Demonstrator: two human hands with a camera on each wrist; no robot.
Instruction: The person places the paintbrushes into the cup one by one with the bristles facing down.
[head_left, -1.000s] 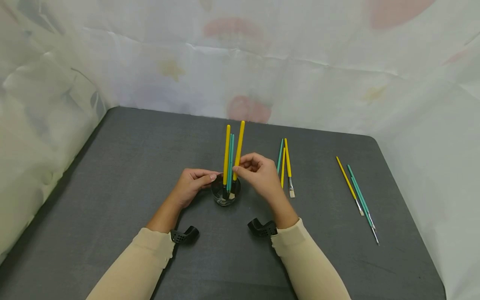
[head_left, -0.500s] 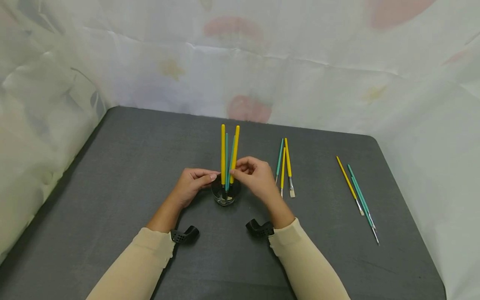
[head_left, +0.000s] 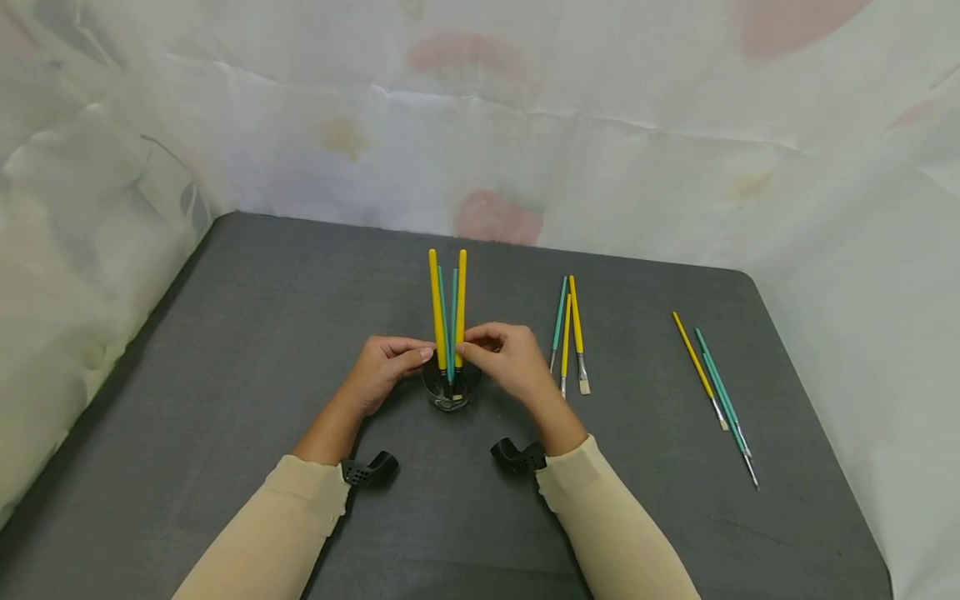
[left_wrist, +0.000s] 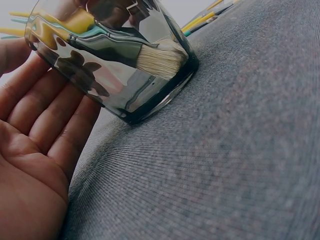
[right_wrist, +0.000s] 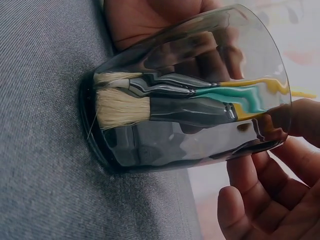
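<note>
Cloth-draped recording booth point(head_left: 480, 125), grey table point(head_left: 225, 333)

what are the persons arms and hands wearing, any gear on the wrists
Both arms wear long, plain cream-coloured sleeves, the left sleeve and right sleeve, each ending in a snug cuff at the wrist. The left hand and right hand are bare: no gloves, rings or watch show. A small black perforated mount sticks out under each wrist, the left mount and right mount. No cables or markings are visible.
</note>
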